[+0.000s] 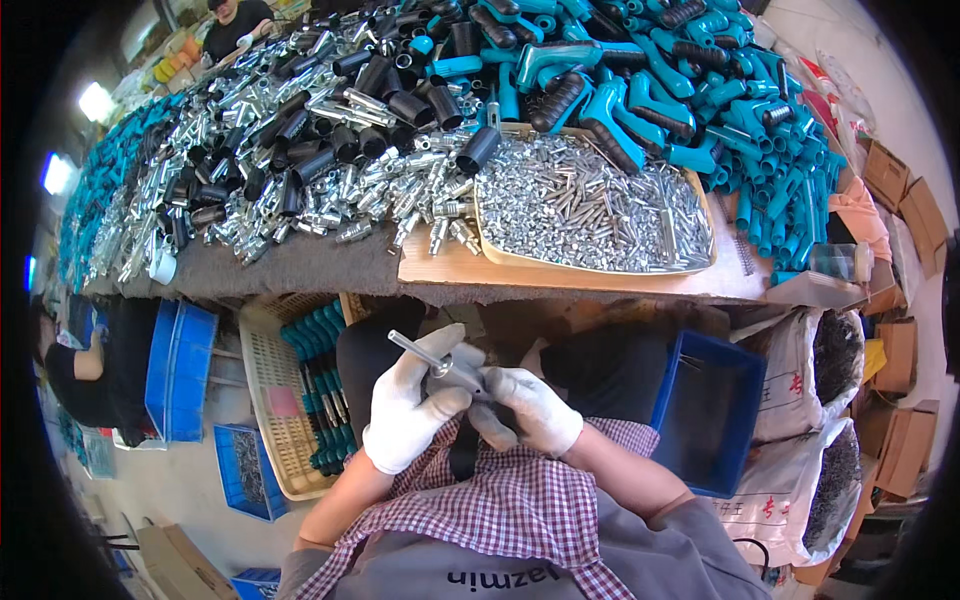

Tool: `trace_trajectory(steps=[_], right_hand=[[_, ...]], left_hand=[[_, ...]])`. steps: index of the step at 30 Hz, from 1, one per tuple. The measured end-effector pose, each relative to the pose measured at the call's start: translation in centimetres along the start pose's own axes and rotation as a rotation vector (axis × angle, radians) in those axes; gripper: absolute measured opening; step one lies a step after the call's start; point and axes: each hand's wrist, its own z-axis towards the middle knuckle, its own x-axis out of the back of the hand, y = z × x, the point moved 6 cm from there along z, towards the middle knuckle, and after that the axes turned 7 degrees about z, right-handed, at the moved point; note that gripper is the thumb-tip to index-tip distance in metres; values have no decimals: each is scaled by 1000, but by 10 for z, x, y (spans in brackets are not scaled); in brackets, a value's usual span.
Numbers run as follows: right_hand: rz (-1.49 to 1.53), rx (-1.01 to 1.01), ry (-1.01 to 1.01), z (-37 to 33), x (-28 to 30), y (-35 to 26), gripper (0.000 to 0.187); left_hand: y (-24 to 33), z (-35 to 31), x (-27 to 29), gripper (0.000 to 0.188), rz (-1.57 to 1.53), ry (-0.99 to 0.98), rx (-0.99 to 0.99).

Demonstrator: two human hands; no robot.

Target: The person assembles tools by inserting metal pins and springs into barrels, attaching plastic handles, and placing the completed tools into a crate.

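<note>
Silvery rod [416,352] juts from the left grip [410,402], right grip [535,408] near.

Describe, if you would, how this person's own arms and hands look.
The left hand and right hand wear white work gloves with some grey toward the fingers. Both forearms are bare between the gloves and the short grey sleeves. No markings can be made out on the gloves.
</note>
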Motion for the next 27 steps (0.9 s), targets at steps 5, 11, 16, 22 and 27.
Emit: trace_trajectory(steps=[5,11,16,22,27], right_hand=[[-746,84,50,1,-6,-68,30],[-1718,948,501,9,-9,-182,8],[-2075,873,498,49,-9,-197,9],[-2371,734,452,67,-10,-196,8],[-2372,563,463,82,-14,-197,6]], left_hand=[[38,-6,42,87,227,453,-217],[44,-8,60,83,346,491,-299],[24,-12,54,76,299,463,-284],[19,-12,61,74,321,473,-230],[15,-16,69,74,314,495,-241]])
